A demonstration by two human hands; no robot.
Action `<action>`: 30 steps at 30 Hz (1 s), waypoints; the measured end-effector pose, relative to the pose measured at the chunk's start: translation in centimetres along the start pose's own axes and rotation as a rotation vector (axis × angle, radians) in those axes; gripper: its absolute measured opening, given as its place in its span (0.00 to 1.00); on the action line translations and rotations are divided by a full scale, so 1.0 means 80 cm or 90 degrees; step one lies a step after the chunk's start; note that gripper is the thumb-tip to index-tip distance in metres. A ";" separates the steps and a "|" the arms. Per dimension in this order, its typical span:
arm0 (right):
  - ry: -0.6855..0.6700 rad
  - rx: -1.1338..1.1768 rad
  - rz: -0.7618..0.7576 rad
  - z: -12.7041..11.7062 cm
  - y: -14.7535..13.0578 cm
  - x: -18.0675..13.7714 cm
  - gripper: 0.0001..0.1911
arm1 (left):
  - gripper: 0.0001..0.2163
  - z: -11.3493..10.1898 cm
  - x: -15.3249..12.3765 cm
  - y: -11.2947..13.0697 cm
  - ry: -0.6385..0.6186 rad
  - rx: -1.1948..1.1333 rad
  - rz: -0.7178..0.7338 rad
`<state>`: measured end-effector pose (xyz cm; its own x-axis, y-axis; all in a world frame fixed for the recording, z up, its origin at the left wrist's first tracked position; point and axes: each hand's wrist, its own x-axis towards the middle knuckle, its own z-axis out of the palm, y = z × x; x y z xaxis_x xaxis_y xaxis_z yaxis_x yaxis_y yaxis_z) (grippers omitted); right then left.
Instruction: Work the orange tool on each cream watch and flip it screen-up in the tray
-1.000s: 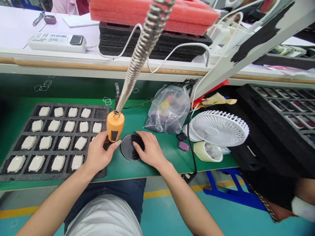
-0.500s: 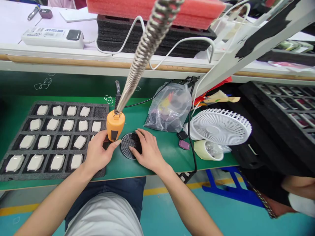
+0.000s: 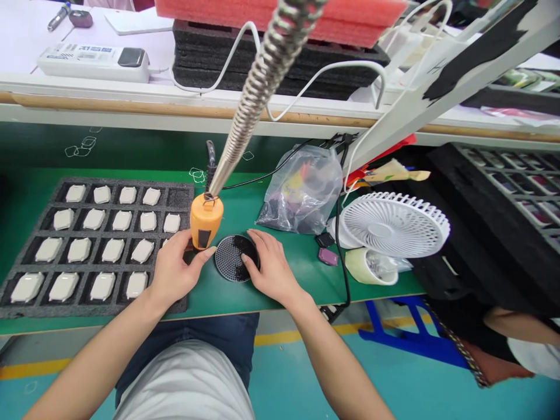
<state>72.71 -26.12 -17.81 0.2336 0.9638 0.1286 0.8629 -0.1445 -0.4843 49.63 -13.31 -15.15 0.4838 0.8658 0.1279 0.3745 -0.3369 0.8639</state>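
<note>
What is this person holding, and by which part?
The left hand grips the hanging orange tool by its lower end. The right hand holds nothing; its fingertips rest on the round black mesh disc.

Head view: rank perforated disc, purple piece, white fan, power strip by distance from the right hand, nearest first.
1. Black perforated disc: touching, under the fingertips of the right hand.
2. Purple piece: to the hand's right, apart from it.
3. White fan: farther right.
4. White power strip: far back, to the left.
</note>
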 end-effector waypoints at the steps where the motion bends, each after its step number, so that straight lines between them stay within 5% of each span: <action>1: 0.001 0.000 0.002 -0.001 0.000 -0.001 0.28 | 0.17 0.000 0.000 0.000 0.000 0.000 0.000; 30: -0.064 0.022 -0.033 -0.016 0.003 -0.003 0.34 | 0.17 0.001 -0.001 -0.002 -0.010 -0.003 0.004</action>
<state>73.42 -26.65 -16.82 0.1412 0.9877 0.0670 0.8566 -0.0880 -0.5085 49.57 -13.37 -15.32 0.4985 0.8578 0.1248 0.3685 -0.3400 0.8652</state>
